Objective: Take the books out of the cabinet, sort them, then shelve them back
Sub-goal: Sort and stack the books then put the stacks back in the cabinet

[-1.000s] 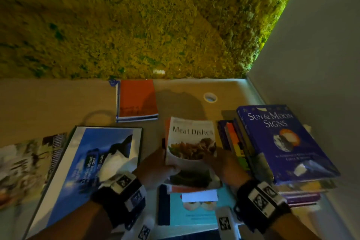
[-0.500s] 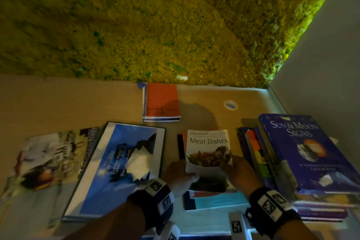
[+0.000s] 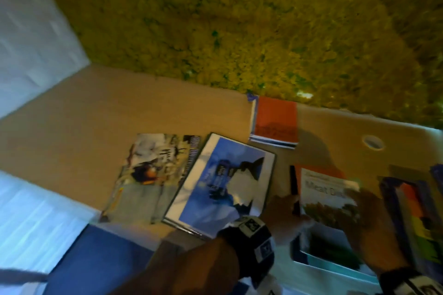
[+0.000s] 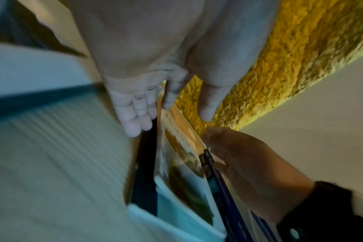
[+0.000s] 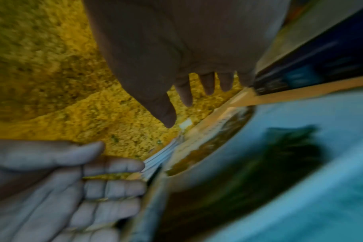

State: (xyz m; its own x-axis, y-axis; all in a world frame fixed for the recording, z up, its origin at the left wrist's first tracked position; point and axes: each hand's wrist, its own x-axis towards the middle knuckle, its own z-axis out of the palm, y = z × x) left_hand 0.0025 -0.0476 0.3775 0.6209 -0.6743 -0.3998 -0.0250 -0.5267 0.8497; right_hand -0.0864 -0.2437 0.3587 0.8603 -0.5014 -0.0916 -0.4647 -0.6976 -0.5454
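Head view, blurred by motion. A tan table [image 3: 96, 132] fills the middle of the frame, with a shaggy yellow-green wall covering [image 3: 239, 19] across the top.

Lower right: a cookbook [image 3: 329, 199] with "Meat Di…" readable on its white cover lies on top of a small pile; an orange cover and a dark spine show at the pile's upper left edge, and a teal book [image 3: 335, 268] sticks out below it.

Left hand [image 3: 284, 213]: at the cookbook's left edge, fingers straight and side by side against the side of the pile. The left wrist view [image 4: 135, 104] shows the same, fingers extended along the page edges, thumb apart. Nothing pinched.

Right hand [image 3: 374, 227]: lies at the cookbook's right edge. In the right wrist view [image 5: 189, 85] the fingers and thumb point forward, slightly spread, not curled round anything. Whether the palm presses on the cover I cannot tell.

Far right edge: a stack of books [image 3: 417, 218] with dark blue and multicoloured covers, just beside the right hand.

Centre: a large blue picture book [image 3: 220, 182] lies flat and tilted; touching its left side is a magazine [image 3: 148, 175].

Upper right of the table: an orange book [image 3: 275, 120] on a thin pile, against the wall covering. A round cable hole [image 3: 372, 142] lies to its right.
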